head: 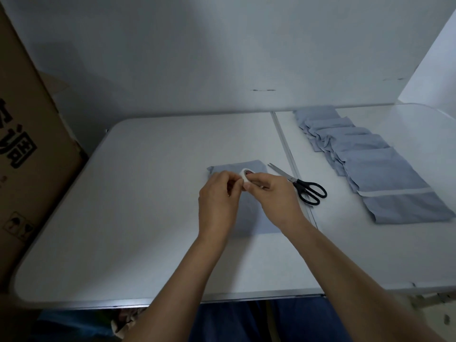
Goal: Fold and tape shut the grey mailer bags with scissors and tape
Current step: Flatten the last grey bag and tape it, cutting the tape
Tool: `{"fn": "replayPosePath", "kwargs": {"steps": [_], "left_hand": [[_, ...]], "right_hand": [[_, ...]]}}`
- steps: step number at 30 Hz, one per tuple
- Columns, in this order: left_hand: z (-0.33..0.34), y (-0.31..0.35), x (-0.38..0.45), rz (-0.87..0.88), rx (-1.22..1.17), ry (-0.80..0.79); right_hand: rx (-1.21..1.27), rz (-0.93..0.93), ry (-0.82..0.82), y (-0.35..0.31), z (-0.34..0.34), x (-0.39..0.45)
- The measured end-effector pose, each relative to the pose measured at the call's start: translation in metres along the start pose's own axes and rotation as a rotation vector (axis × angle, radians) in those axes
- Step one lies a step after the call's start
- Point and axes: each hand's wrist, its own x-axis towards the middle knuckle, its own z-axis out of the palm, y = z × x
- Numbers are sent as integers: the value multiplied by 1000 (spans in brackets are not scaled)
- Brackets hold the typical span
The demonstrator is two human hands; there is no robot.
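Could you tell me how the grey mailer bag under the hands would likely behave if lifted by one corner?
The mailer bag lies flat and thin, so it would probably droop. The creased stack of bags suggests soft, light material.

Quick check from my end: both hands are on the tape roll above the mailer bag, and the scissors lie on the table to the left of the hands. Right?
Not quite. The head view shows the scissors on the table to the right of the hands, not the left. The rest holds: left hand and right hand both hold the tape roll above the mailer bag.
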Motion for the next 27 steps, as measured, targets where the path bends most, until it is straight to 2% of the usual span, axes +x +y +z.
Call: {"fn": "replayPosePath", "kwargs": {"steps": [5,8,10,13,17,21,27], "left_hand": [[-2,-3,1,-30,-124,-90],[-14,-2,9,5,-144,-263],[-22,1,14,-43,-147,-380],[-28,3,20,-166,-213,-512],[-33,6,23,-225,-382,-680],[-34,9,24,-226,-461,-730],[-34,12,20,-255,-493,-698]], "right_hand": [[-70,-11,-59,-1,-8,0],[-200,-47,-110,-4,-15,0],[-218,-66,-118,-4,-17,-1],[-59,-21,-124,-2,-20,-2],[149,-13,-197,-3,-28,-4],[277,-38,-261,-4,-31,-4],[258,-71,-267,-5,-30,-6]]}}
